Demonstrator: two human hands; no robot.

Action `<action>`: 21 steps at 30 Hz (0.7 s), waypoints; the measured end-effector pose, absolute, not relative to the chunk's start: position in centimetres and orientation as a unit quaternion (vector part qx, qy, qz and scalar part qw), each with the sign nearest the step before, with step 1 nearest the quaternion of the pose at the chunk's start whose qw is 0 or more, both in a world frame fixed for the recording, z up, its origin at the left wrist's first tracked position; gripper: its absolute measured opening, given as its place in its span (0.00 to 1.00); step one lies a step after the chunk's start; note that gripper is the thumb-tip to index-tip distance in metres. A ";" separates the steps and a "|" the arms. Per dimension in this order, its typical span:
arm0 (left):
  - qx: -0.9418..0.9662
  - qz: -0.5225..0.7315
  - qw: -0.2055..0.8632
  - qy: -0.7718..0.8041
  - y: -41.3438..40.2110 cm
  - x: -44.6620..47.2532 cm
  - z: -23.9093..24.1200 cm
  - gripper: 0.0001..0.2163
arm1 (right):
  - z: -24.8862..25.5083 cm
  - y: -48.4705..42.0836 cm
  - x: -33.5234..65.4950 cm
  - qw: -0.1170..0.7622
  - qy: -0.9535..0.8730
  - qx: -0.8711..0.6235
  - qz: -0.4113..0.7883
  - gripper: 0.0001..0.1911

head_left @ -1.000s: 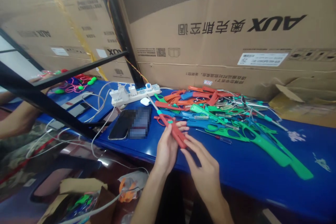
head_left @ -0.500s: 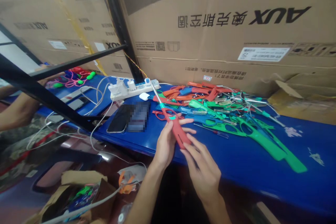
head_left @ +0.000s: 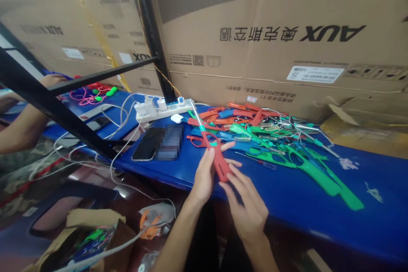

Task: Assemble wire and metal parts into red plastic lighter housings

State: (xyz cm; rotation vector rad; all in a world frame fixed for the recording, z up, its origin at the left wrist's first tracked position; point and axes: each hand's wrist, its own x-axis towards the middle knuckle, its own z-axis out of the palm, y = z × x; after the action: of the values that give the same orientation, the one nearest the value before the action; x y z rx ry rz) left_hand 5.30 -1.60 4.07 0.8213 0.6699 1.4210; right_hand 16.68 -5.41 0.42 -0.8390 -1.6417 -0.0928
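As fingers (head_left: 241, 182) hold red lighter (head_left: 221, 163), carton (head_left: 270, 63), inverted "AUX" (head_left: 332, 33)

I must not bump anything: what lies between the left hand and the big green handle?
In the head view, a small screwdriver lies on the table between the left hand and the green handle.

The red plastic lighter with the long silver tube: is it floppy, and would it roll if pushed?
The lighter is probably stiff, since its silver tube looks straight. It would likely slide or rock rather than roll freely, because its red loop juts out sideways.
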 end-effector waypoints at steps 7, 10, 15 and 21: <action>0.357 0.628 0.618 0.309 -1.6 5.7 3.5 0.22 | 0.6 -5.4 16.5 0.597 -0.704 -0.377 -0.081 0.22; 0.382 0.606 0.610 0.339 -1.8 5.7 3.7 0.24 | 1.2 -5.7 16.7 0.596 -0.696 -0.394 -0.069 0.20; 0.454 0.570 0.551 0.406 -1.7 2.3 4.8 0.24 | 2.1 -7.4 19.5 0.551 -0.725 -0.410 -0.049 0.16; 0.477 0.523 0.473 0.525 -2.7 -3.0 4.5 0.40 | 1.6 -8.3 25.1 0.423 -0.812 -0.398 -0.052 0.11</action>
State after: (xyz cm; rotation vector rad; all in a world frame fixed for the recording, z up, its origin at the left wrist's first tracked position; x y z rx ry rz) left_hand -2.96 -2.69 4.55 1.1680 1.2848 1.2790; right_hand 25.12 -8.25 1.58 -0.9965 -2.0339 -0.1301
